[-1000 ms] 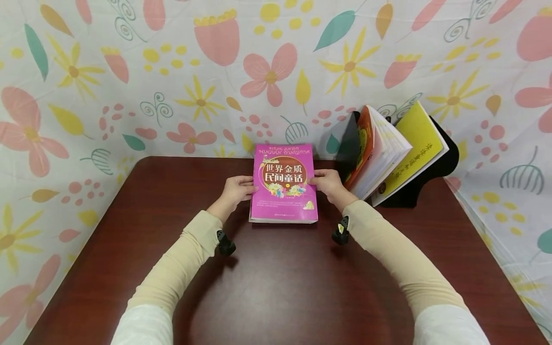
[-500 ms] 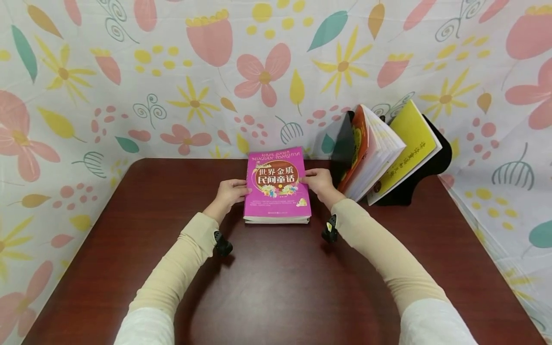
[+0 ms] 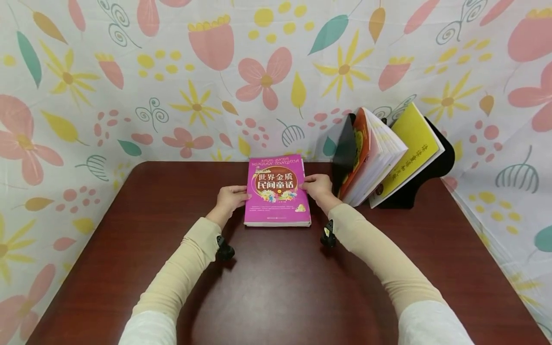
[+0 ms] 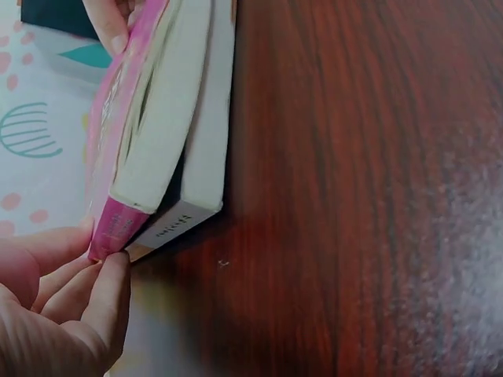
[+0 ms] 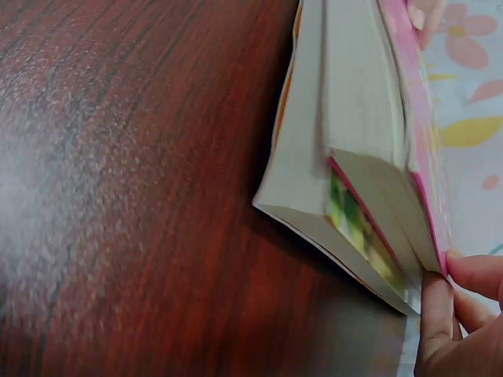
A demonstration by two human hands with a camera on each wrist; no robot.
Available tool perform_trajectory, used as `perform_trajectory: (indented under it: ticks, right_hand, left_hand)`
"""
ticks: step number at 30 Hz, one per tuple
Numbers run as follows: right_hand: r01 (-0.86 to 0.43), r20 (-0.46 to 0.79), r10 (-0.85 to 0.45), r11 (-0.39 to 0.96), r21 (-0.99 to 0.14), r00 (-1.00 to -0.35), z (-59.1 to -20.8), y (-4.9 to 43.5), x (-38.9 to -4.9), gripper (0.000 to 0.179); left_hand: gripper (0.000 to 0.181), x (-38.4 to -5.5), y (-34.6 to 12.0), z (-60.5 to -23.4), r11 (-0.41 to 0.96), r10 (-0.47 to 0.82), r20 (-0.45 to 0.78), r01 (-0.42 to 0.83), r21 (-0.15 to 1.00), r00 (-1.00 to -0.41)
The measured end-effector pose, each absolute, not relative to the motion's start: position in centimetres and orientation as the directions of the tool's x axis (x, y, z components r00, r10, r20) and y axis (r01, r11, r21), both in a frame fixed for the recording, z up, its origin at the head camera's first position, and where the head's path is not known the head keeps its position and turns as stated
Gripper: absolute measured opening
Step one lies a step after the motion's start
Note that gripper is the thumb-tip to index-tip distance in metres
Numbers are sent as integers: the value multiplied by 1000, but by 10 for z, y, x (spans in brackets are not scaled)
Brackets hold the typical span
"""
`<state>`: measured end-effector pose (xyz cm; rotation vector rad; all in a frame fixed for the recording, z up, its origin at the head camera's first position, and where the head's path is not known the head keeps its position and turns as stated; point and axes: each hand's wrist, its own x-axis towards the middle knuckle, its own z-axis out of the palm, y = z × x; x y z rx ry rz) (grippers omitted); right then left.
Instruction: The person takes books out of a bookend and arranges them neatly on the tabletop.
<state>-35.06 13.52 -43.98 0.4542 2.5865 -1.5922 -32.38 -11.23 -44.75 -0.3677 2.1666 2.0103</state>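
A thick magenta-covered book (image 3: 276, 208) lies on top of another book (image 4: 206, 157), near the table's back edge. The left hand (image 3: 230, 199) pinches the spine side of the magenta book, thumb on the cover and fingers below. On the opposite side, the right hand (image 3: 319, 187) grips its page-edge side the same way. In the right wrist view, part of the lower book's green cover (image 5: 350, 212) shows in a narrow gap under the magenta book. Most of the lower book is hidden from the head view.
To the right stands a black bookend holder (image 3: 403, 199) with a red-orange book (image 3: 361, 139), thick white pages (image 3: 384, 153) and a yellow book (image 3: 407, 148) leaning in it. A floral cloth (image 3: 172, 72) hangs behind the dark wooden table (image 3: 276, 287).
The magenta book and both hands have come slightly toward the person. The lower book's edge, seen below it half a second ago, is now mostly covered. Both hands keep hold.
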Motion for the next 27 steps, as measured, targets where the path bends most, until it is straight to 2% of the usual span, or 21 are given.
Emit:
perform_trajectory:
  ticks: [12, 19, 27]
  right_hand:
    - [311, -222, 250, 409, -858, -942, -449, 138, -359, 31]
    - [309, -229, 240, 388, -868, -943, -449, 139, -361, 31]
    - [297, -220, 235, 373, -879, -947, -454, 136, -357, 30]
  left_hand:
    - [40, -329, -108, -454, 42, -74, -275, -279, 959, -959]
    - [37, -334, -108, -464, 31, -68, -210, -213, 977, -975]
    - [38, -319, -104, -446, 35, -96, -248, -252, 967, -964]
